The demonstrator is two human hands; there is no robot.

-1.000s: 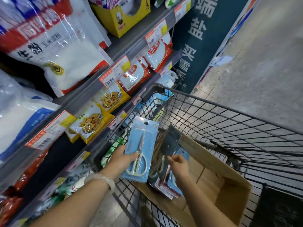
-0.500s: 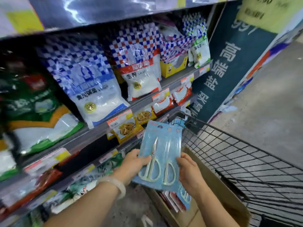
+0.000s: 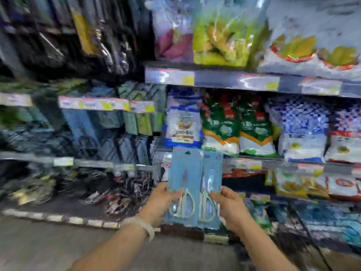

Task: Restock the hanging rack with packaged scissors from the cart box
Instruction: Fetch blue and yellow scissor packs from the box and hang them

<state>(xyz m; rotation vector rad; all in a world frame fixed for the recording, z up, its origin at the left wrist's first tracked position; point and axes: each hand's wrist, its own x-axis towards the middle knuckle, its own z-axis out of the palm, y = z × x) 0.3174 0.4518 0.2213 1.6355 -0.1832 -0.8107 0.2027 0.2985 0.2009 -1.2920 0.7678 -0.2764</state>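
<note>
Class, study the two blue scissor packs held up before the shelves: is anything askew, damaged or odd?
Nothing stands out. The left hand and right hand hold two scissor packs upright, side by side, seemingly intact. Heavy blur hides fine detail.

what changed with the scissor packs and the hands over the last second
A second ago the left hand held one blue scissor pack over the cart while the right hand pulled another from the box. Now both packs, the second one beside the first, are raised side by side before the shelves, each hand gripping an outer edge. The view has swung left off the cart. The white wristband stays on.
</note>
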